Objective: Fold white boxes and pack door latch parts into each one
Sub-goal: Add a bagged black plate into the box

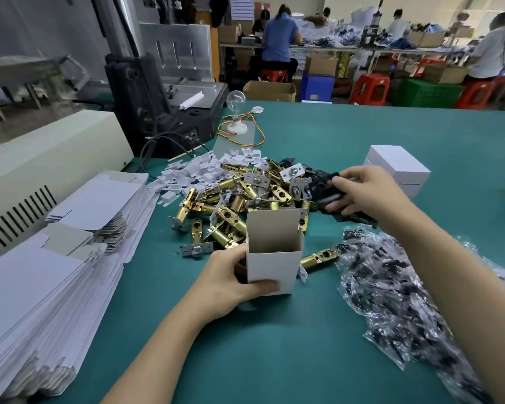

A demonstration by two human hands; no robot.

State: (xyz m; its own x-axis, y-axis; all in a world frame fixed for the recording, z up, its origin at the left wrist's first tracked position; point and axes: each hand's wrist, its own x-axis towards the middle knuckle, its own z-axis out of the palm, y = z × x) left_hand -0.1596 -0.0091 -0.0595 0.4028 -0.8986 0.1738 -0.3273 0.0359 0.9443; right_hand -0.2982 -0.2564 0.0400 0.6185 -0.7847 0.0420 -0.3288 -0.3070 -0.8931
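The room is a busy workshop, with people seated at far benches, and a green desk (274, 345) fills the foreground. Near its front middle an open white box (273, 266) stands upright with its top flap raised. The left hand (231, 281) is wrapped round the box's left side, thumb across the front face. What lies inside cannot be made out.

Just behind the box is a heap of brass latches (233, 205). To the right, the right hand (368, 191) is pinched on a black plate (322, 186) at the edge of the dark parts. Beyond it sits a closed white box (397, 164). Flat box blanks (41, 287) are stacked at the left, and bagged screws (391, 287) lie at the right.

The step looks like filling a box already folded. The next move calls for lifting the plate over to the mouth and dropping it in while the left hand steadies the box.
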